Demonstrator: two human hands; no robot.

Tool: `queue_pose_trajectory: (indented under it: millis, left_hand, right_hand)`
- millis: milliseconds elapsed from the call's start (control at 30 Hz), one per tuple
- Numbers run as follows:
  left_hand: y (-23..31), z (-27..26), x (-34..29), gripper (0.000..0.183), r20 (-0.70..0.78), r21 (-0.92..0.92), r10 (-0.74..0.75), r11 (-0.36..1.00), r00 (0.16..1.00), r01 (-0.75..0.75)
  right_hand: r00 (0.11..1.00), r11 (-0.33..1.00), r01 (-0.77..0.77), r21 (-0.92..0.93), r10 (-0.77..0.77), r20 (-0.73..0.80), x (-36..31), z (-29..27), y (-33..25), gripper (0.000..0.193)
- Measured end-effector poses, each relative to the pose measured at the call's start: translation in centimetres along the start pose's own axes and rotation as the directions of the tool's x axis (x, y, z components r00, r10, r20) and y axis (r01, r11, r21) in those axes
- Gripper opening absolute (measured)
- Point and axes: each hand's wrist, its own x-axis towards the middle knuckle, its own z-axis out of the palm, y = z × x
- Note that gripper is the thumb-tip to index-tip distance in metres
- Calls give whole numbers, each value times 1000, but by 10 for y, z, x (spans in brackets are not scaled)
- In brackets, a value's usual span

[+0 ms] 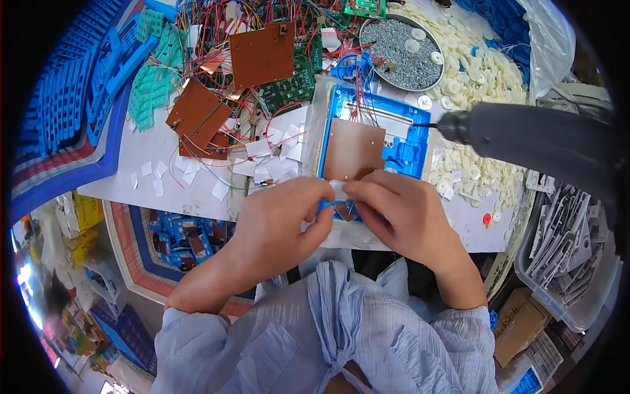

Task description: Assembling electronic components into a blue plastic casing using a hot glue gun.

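Note:
In front of me lies a shallow blue plastic housing, with a brown circuit board set inside it. My left hand and my right hand meet at its near edge, both with fingers pinched together. Between their fingertips is a small white piece that looks like paper or tape; the fingers cover part of it. Red wires run from the board toward the far end of the housing. To the right, a dark power screwdriver points its bit over the housing's right side.
A round metal tray of screws stands behind the housing, beside heaped cream plastic gears. Loose brown boards, wires and white paper squares lie to the left. Blue plastic parts fill the far left; a clear bin of metal strips stands right.

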Motion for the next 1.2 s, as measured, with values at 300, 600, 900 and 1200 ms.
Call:
queue_pose_trajectory:
  millis: [300,600,900,1200]
  left_hand:
    - [-8,-7,-18,15,-17,12,-32,999,999,32]
    - [-8,9,10,18,-60,62,49,997,997,-46]
    - [-5,-1,31,17,113,-57,21,998,993,-15]
    - [-6,-2,29,15,69,-93,95,992,993,-89]
  right_hand:
    - [933,983,140,-117,-91,348,20,-9,0,18]
    - [940,878,-342,336,324,109,15,-15,4,9]
    - [945,860,-326,393,311,105,12,-14,9,10]
    - [934,803,-353,480,334,129,9,-12,15,9]
